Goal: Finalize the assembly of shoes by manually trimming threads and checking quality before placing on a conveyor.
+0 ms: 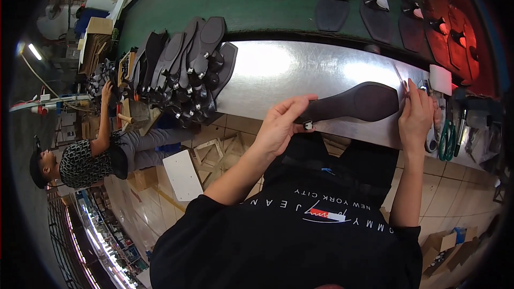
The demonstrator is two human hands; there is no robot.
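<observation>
My left hand is closed around the narrow end of a dark sandal sole, holding it above the metal worktop. A small shiny buckle-like piece shows by those fingers. The sole's broad end points right, toward my right hand. Pinched in my right fingers is a thin, pale stick-like tool, slanting up and left; its kind cannot be made out. To the left lies a heap of dark sandals with shiny fittings.
Sandals stand spaced along the green belt, red-lit at the right. Green-handled scissors, a white block and clear bags crowd the right end of the metal worktop. Another person works at far left.
</observation>
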